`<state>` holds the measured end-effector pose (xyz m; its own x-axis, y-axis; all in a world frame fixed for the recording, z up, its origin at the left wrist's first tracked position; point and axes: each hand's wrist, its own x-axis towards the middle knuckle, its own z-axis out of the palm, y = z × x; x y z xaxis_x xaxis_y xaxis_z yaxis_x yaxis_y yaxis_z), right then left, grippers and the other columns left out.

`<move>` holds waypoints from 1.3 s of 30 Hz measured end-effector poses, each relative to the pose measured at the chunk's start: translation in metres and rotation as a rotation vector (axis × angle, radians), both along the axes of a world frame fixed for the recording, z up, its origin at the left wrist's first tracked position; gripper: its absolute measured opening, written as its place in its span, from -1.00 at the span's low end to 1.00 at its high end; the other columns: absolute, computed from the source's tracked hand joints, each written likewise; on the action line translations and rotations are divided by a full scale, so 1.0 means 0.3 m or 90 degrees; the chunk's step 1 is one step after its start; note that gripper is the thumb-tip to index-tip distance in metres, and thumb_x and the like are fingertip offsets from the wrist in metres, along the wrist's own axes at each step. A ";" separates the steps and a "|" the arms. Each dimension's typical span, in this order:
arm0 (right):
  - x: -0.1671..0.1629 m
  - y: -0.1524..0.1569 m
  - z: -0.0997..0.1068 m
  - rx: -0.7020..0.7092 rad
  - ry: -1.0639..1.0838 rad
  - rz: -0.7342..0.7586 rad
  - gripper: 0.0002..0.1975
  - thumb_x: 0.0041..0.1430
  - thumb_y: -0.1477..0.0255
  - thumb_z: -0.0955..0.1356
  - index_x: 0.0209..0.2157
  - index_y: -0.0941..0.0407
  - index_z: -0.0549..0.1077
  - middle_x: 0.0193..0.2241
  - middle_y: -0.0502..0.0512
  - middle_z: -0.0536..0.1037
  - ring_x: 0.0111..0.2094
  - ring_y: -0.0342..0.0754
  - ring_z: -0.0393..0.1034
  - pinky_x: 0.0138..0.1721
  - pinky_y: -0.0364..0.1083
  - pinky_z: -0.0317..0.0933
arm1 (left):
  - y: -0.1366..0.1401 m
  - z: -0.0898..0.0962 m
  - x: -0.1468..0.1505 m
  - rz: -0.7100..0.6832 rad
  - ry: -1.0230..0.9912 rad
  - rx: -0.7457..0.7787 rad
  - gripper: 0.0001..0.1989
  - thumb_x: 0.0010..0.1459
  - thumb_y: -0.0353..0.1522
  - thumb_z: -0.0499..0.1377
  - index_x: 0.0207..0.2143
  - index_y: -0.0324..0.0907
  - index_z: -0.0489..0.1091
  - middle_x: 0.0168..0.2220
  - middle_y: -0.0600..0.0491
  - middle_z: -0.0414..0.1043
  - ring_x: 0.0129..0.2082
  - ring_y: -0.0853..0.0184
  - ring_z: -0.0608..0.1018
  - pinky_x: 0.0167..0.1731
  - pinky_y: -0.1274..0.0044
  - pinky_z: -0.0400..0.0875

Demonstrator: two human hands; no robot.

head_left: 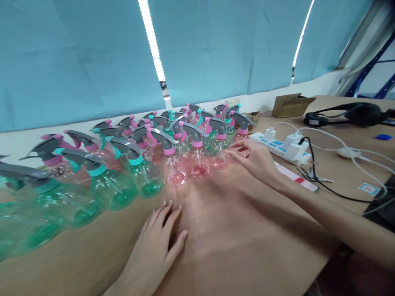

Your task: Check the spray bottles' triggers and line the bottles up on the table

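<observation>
My left hand rests palm down on the wooden table, fingers spread and holding nothing. Just beyond its fingertips stand a green spray bottle and a clear pink spray bottle. To the right, my right hand reaches to the end of the rows, fingers stretched out and slightly apart. It is in front of a pink-collared spray bottle, covering most of its body; whether it touches the bottle I cannot tell. Its fingertips are close beside another pink spray bottle.
Many pink and green spray bottles with grey trigger heads fill the left and back. A white power strip with plugs and cables lies right of my right hand, near a phone and keys. Behind are a cardboard box and black headset.
</observation>
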<state>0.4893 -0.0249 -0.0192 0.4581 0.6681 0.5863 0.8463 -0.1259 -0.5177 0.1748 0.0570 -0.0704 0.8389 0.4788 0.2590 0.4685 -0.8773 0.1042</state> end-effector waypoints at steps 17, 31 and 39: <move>0.044 0.162 0.022 -0.161 0.039 -0.069 -0.24 0.06 -0.02 0.29 0.13 0.25 0.29 -0.10 0.37 0.55 -0.06 0.33 0.43 -0.14 0.16 0.28 | -0.021 0.003 0.000 0.067 0.010 -0.019 -0.53 0.30 -0.13 -0.05 0.17 -0.13 0.21 0.20 -0.09 0.23 0.17 0.04 0.31 0.10 0.14 0.22; -0.067 -0.229 0.080 -0.165 0.018 0.047 -0.40 -0.04 -0.04 0.36 -0.02 -0.01 0.36 -0.17 0.14 0.52 -0.15 0.21 0.43 -0.29 0.08 0.31 | -0.033 0.007 0.009 0.055 -0.017 -0.001 -0.57 0.31 -0.18 -0.03 0.16 -0.13 0.21 0.17 -0.11 0.26 0.15 0.05 0.32 0.08 0.13 0.23; -0.073 -0.192 0.107 -0.121 0.242 0.332 -0.43 0.05 0.16 0.39 0.11 -0.12 0.28 -0.13 0.04 0.49 -0.29 0.00 0.40 -0.28 -0.02 0.35 | -0.035 0.007 0.008 0.055 -0.003 -0.023 -0.54 0.31 -0.17 -0.05 0.16 -0.20 0.21 0.17 -0.16 0.25 0.18 0.03 0.29 0.09 0.11 0.21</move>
